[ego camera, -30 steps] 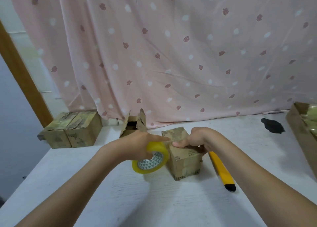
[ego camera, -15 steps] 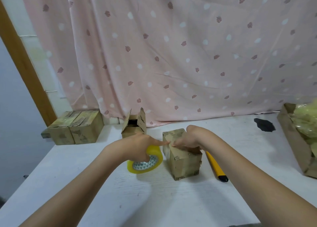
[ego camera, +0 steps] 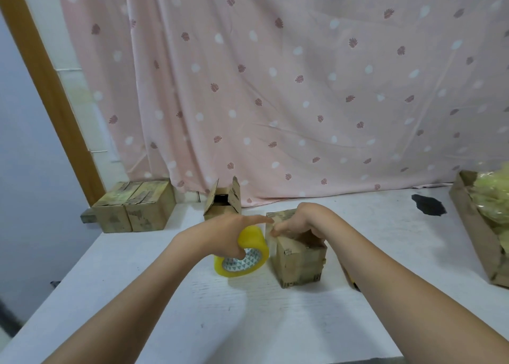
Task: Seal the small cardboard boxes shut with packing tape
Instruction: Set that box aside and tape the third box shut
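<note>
A small closed cardboard box [ego camera: 298,261] stands on the white table [ego camera: 192,322] in front of me. My right hand [ego camera: 300,221] rests on its top, fingertips pressing at the top left edge. My left hand [ego camera: 228,231] holds a yellow roll of packing tape [ego camera: 243,255] just left of the box, with the index finger stretched out to the box's top left edge. A strip of clear tape runs from the roll onto the box's left side. An open small box [ego camera: 222,202] stands behind, flaps up.
Two sealed boxes [ego camera: 135,209] sit side by side at the table's back left corner. A large cardboard box [ego camera: 479,231] with pale green plastic in it is at the right edge. A yellow utility knife [ego camera: 351,279] peeks out behind my right forearm. A pink curtain hangs behind.
The tape roll has dropped lower along the box's left side. My left index finger now reaches to the box's top edge. The view has shifted right.
</note>
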`<state>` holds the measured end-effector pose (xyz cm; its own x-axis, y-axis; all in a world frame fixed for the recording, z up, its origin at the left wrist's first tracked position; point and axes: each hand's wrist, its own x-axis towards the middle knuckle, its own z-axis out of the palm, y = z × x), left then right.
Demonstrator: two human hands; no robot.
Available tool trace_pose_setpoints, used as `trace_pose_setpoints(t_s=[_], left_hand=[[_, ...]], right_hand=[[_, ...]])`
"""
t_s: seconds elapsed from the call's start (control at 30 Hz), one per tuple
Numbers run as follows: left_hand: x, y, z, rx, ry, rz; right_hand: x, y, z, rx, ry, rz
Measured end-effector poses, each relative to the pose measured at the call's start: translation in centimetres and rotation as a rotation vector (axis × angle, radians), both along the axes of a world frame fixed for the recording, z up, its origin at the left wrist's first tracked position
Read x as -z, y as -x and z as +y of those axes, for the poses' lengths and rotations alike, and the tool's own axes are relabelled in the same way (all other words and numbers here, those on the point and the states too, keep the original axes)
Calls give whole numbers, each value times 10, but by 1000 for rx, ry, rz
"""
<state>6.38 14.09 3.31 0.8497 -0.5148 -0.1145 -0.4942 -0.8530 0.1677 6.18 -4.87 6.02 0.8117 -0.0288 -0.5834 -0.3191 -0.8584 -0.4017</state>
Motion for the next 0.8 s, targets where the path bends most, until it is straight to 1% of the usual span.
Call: trace_pose_setpoints(t_s=[0.07, 0.17, 0.27, 0.4, 0.57, 0.7, 0.8], left_hand=[[-1, 2, 6, -22, 90, 11], [-2, 9, 9, -25, 152, 0], [-6, 8, 13, -19, 176, -34], [-13, 7, 16, -27, 177, -4], [-20, 12, 14, -5, 104, -39], [-17, 14, 21, -3, -1, -10], [-16, 18, 23, 14, -3, 4]], right_hand=[[1, 1, -6, 50, -75, -30], [8, 0, -15, 123, -175, -45], [15, -2, -23, 213, -247, -114], [20, -1, -28, 252, -303, -145], [23, -1, -29, 265, -362, -148], [25, 0, -35, 266, -386, -160], [28, 2, -39, 275, -443, -145]])
